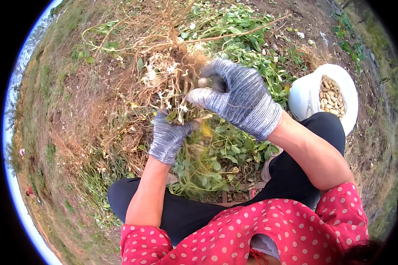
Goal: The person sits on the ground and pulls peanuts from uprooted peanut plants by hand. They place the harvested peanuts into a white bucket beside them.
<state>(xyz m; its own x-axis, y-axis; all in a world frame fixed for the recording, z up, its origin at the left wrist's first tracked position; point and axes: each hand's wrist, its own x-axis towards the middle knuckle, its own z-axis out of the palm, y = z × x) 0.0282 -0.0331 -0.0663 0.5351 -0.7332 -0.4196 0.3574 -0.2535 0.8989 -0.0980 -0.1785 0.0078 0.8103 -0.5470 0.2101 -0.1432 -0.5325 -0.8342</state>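
My left hand [169, 137], in a grey knitted glove, grips the stems of an uprooted peanut plant [177, 71]. Its tangled roots point up and away from me, while green leaves [202, 172] hang below the fist. Gloved the same way, my right hand [237, 94] is at the right side of the roots. A pale peanut pod [203, 82] sits between its curled index finger and thumb; other fingers are partly hidden behind the palm. Beside my right knee a white plastic bucket [301, 96] leans, with picked peanuts [331, 96] inside.
Pulled green plants [235, 29] lie on the soil ahead. Dry roots and stalks [119, 135] are heaped at the left. My bent legs [292, 172] frame the work, with a low brown frame [242, 187] between them. Dry grass [46, 99] spreads to the far left.
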